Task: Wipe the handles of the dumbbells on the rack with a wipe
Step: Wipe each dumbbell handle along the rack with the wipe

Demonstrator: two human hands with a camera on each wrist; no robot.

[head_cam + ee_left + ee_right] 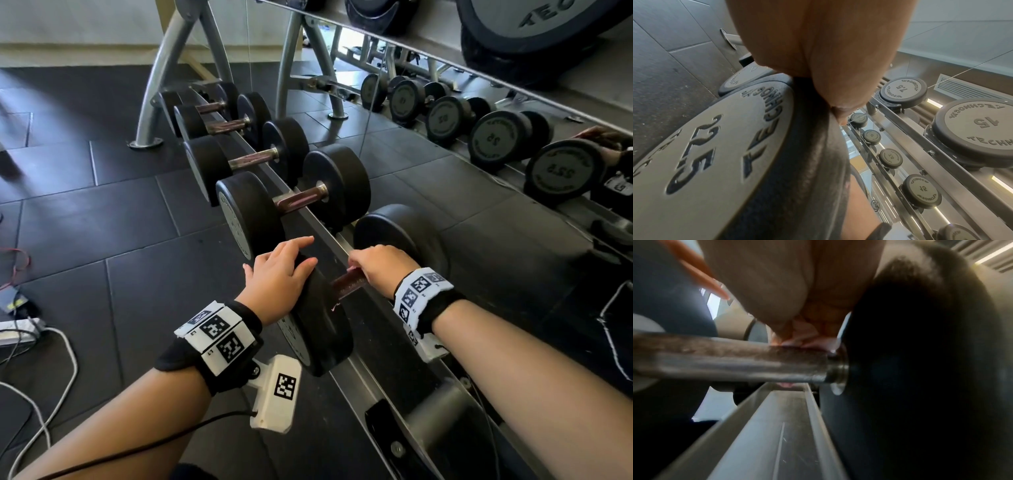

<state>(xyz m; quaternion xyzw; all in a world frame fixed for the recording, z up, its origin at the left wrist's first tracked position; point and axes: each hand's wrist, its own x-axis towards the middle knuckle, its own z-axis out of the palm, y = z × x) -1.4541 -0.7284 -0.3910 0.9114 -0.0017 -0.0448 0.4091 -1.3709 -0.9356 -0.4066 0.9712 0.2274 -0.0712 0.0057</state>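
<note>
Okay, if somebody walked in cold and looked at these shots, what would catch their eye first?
Probably the two hands on the nearest dumbbell of the rack's row: the left hand rests flat on its near weight head, and the right hand is wrapped over the handle. Next, the mirror on the right, reflecting more dumbbells.

We get bright daylight up top, strip-light glare, and blur plus edge warping right by the fingers [789, 335].
</note>
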